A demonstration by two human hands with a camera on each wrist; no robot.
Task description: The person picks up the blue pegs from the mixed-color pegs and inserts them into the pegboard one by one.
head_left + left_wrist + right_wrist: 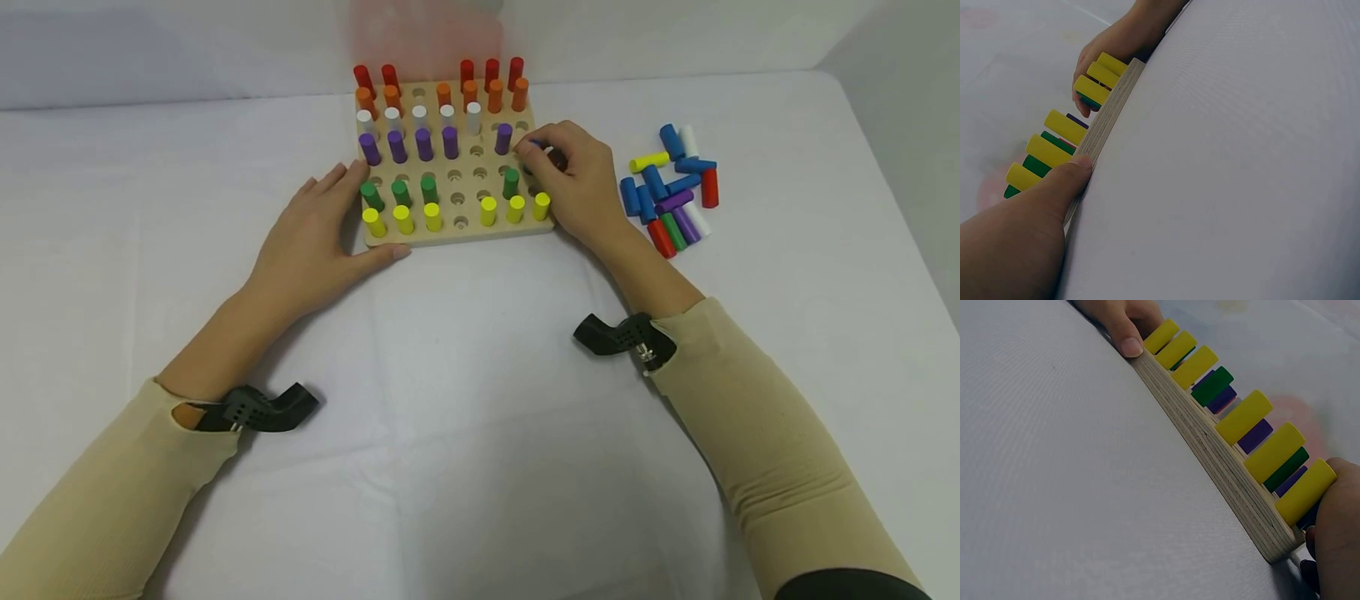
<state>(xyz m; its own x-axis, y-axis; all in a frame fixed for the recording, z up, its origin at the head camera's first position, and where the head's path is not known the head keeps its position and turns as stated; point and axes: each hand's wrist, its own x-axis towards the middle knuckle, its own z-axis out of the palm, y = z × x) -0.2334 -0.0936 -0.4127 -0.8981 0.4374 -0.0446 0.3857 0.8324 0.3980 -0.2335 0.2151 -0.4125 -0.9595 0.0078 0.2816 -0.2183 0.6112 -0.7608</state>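
Note:
A wooden pegboard point(465, 237) lies on the white cloth, with rows of red, orange, white, purple, green and yellow pegs standing in it. My left hand point(311, 242) rests at its front left corner, fingers against the left side and thumb along the front edge; the left wrist view shows that thumb point(1075, 175) on the board's edge. At the board's right end, my right hand point(573, 179) pinches a blue peg point(534, 144) between thumb and curled fingers, near the row between purple and green. Most of this peg is hidden; part of it point(1310, 517) shows dark in the right wrist view.
Right of the board lies a loose pile of pegs, with several blue pegs point(655, 182), a yellow peg point(649, 162), a green peg point(673, 232), and red, white and purple ones. A pale wall point(225, 50) rises behind the board. Both wrists carry black camera mounts point(262, 408).

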